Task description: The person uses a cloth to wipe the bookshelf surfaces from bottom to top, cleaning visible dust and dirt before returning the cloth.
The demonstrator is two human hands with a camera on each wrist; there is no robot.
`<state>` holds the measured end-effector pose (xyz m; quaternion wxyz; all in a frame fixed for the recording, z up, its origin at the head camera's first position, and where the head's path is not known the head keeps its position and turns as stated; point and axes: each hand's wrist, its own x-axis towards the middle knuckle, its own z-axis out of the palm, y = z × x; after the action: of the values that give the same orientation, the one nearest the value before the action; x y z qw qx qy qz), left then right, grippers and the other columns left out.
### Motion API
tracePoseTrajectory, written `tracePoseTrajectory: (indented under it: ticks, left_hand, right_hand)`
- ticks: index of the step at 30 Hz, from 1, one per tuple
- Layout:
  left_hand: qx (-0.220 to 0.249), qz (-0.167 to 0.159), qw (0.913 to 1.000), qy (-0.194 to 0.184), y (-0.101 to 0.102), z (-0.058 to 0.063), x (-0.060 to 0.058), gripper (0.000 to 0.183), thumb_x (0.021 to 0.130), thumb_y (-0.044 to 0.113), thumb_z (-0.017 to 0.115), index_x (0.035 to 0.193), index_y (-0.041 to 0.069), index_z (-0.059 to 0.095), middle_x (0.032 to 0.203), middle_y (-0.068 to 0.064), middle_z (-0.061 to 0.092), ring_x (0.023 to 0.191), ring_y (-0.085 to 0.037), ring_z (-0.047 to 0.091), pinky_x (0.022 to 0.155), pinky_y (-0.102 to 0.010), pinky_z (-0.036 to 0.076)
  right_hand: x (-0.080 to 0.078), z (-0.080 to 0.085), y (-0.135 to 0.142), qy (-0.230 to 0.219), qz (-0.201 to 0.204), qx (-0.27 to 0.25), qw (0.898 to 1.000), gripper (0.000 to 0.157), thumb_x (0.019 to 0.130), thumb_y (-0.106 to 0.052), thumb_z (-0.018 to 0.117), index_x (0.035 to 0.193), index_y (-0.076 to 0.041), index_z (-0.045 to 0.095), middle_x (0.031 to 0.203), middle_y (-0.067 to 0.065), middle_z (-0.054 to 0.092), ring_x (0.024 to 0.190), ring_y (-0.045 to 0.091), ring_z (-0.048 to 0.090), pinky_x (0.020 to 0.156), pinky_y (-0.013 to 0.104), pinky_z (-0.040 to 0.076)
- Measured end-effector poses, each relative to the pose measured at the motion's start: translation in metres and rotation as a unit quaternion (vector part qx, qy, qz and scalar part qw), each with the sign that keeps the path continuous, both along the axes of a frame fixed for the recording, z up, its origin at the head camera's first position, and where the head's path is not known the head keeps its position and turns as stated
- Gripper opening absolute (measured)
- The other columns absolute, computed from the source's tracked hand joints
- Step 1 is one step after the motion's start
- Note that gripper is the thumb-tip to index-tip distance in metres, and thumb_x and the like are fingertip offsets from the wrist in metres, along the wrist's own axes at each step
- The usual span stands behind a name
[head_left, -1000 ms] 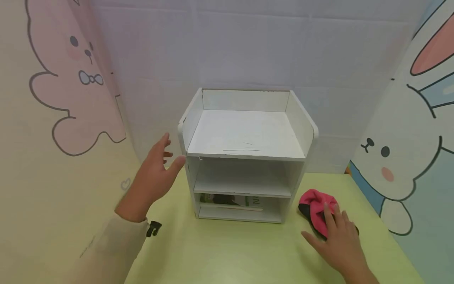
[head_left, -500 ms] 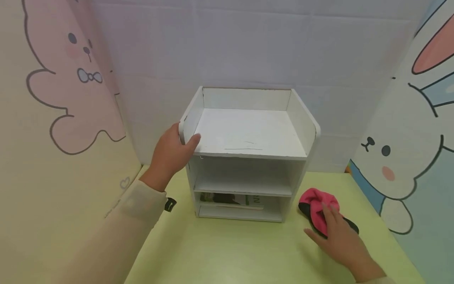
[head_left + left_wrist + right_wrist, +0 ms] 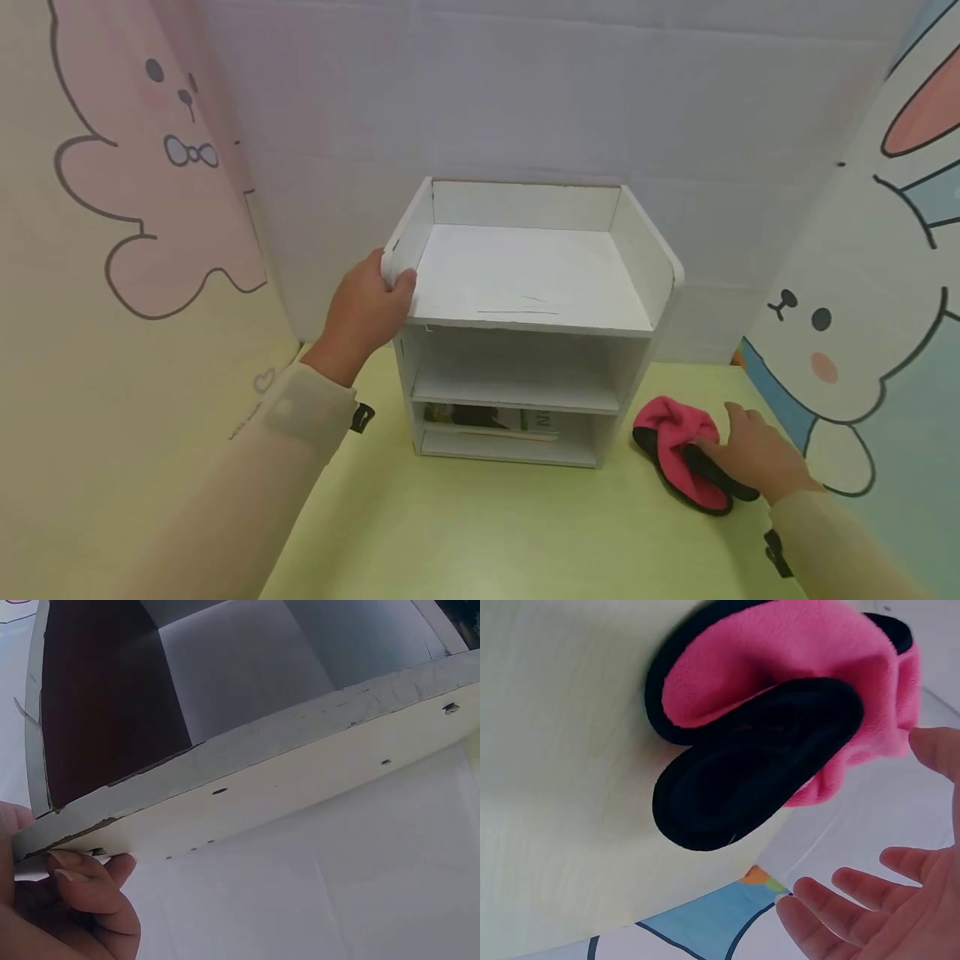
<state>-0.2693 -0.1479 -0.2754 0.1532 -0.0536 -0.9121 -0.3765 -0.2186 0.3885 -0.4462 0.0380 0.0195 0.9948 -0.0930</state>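
Observation:
A white wooden shelf unit with an open top tray and two compartments below stands on the table. My left hand grips the front of its left side panel, thumb on the inner face; in the left wrist view the curled fingers lie against the panel's outer face. To the right of the unit lies a crumpled pink fleece item with black edging, its exact kind unclear. My right hand is just right of it, fingers spread. The right thumb is at the pink cloth's edge; I cannot tell whether it touches.
A book or magazine lies flat in the unit's bottom compartment. The yellow-green table extends in front. A white sheet hangs behind, with cartoon-printed walls on the left and right.
My left hand has moved right from beside the unit and taken hold of its left panel. My right hand has gone from over the pink item to its right side.

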Motion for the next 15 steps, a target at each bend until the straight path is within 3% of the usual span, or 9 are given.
tracePoseTrajectory:
  ticks: [7,15]
  left_hand:
    - [0.030,-0.010,0.9994,0.013,0.004,-0.005,-0.001,0.060,0.107,0.038,0.044,0.153,0.000,0.040,0.149,-0.020,0.049,0.130,-0.039,0.052,0.102,-0.064,0.044]
    - [0.035,0.000,0.9986,0.039,0.004,-0.011,0.000,0.058,0.106,0.037,0.043,0.150,0.000,0.045,0.145,-0.020,0.053,0.122,-0.038,0.055,0.099,-0.065,0.045]
  right_hand:
    - [-0.018,0.002,-0.003,-0.037,-0.018,0.006,0.999,0.102,0.092,-0.063,0.062,0.139,0.023,0.032,0.126,0.048,0.042,0.107,0.061,0.053,0.085,0.069,0.047]
    - [-0.034,-0.008,-0.020,-0.080,-0.053,-0.049,0.994,0.133,0.079,-0.088,0.055,0.143,0.023,0.022,0.127,0.048,0.042,0.105,0.057,0.053,0.084,0.066,0.049]
